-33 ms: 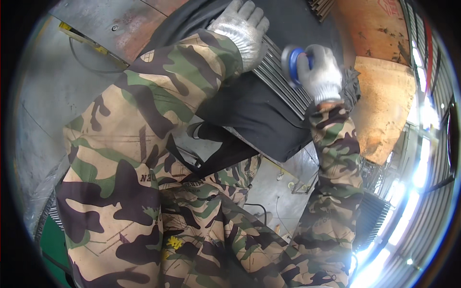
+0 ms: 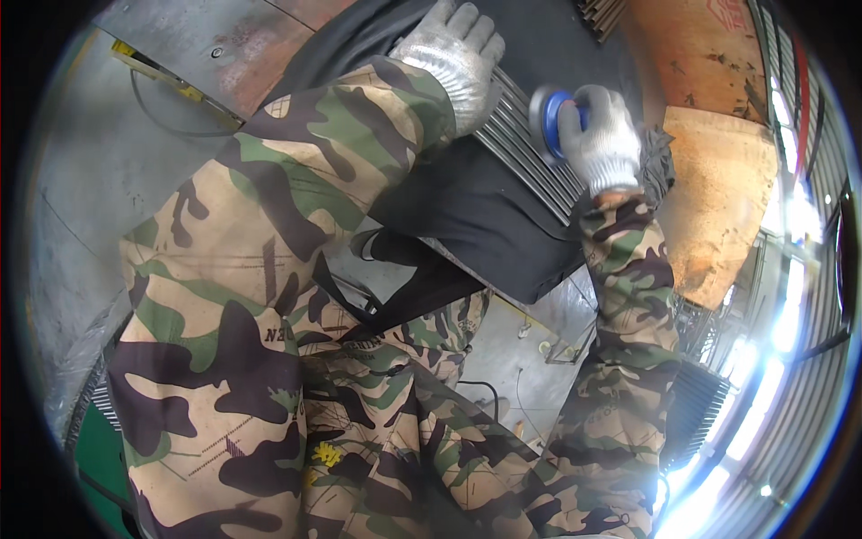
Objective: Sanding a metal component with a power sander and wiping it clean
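Your camouflage clothing [image 2: 215, 359] fills the near side of the row of metal rods [image 2: 525, 148], with your left sleeve reaching up to their far end and your right sleeve [image 2: 620, 359] coming up to the right of their near end. A grey surface [image 2: 99, 198] stretches well to the left of the rods, dull and scuffed. The black cloth [image 2: 476, 202] lies under the rods and spreads out on both sides of them, hanging in a dark fold at their near side. Well to the right of the rods, a corrugated wall [image 2: 808, 404] bends along the rim of your view. Between it and the rods you have two brown panels, a stained reddish one [image 2: 691, 54] farther off and a paler one [image 2: 718, 207] nearer to you. The rods themselves lie side by side in a slanting row. Your gloved left hand [image 2: 444, 58] is at the far end of the rods, its fingers stretched out and pointing away from you; you cannot tell how firmly it bears down. Your gloved right hand [image 2: 603, 139] is at the right side of the rods, its fingers curled around a round blue tool [image 2: 557, 126]. A yellow strip [image 2: 171, 81] lies well to the left of the rods, a few brown bars [image 2: 603, 16] lie beyond them, and a crumpled grey cloth [image 2: 663, 166] shows to their right, just beside your right wrist. The tool tilts over the right edge of the rods, its grey rim blurred, so you cannot tell whether it touches them.
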Demonstrator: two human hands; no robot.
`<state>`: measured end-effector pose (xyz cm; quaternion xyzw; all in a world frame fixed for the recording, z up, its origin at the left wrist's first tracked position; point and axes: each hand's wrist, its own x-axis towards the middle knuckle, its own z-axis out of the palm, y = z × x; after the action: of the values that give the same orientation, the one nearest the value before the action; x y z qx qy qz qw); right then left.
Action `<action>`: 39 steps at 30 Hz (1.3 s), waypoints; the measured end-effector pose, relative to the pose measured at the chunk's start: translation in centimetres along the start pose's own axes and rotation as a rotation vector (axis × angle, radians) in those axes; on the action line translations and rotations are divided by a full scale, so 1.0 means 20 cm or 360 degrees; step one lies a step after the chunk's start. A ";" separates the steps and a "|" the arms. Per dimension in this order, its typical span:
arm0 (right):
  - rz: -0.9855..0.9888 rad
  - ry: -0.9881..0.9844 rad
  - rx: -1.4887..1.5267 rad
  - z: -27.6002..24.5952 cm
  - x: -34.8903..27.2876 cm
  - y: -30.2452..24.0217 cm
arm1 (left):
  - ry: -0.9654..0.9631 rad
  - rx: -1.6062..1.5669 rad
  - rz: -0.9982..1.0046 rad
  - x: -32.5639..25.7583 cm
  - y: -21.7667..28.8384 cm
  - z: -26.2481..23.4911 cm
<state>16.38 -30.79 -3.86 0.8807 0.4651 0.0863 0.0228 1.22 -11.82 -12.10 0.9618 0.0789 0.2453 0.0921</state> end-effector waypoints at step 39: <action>-0.0181 0.0137 0.0089 0.04 -0.11 -0.01 | -0.0079 -0.0144 -0.0013 -0.02 -0.03 0.02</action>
<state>15.20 -32.48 -4.95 0.8487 0.5171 0.1096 -0.0168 1.03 -11.30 -12.85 0.9621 0.0693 0.2243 0.1385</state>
